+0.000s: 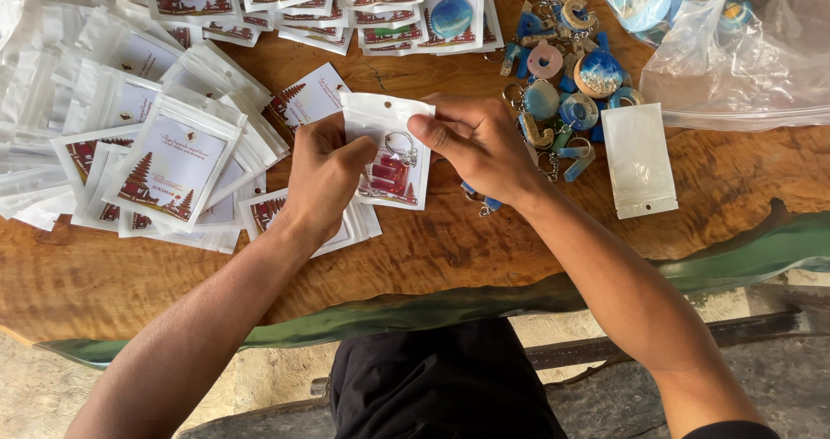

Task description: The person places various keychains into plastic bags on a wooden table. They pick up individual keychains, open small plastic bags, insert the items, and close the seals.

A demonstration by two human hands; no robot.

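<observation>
A: What have the two hands got hold of?

B: One small clear pouch [389,149], held upright between them above the wooden table [432,257]. The left hand [322,179] pinches its left edge, thumb on the front, the other fingers curled behind. The right hand [480,145] grips the right edge near the top, thumb laid across the front, fingers folded round the back. Both hands are closed on it.

A: Anything inside the pouch?

B: A red keychain [391,173] with a metal ring, lying in front of a printed card.

A: So where does the pouch sit relative to the hands?

B: Right between them: at three o'clock from the left hand, at nine o'clock from the right.

A: And around them?

B: At nine o'clock from the left hand lies a loose spread of packed pouches [164,158] with printed cards, overlapping one another. At twelve o'clock, along the far edge, a row of filled pouches [380,6] shows round keychains. At one o'clock from the right hand there is a pile of loose keychains [562,84], blue, pink and wood-coloured, touching each other. At three o'clock an empty pouch [638,158] lies flat by itself, just beside that pile. Beyond it, at two o'clock, a large clear plastic bag [743,58] holds more blue pieces.
</observation>
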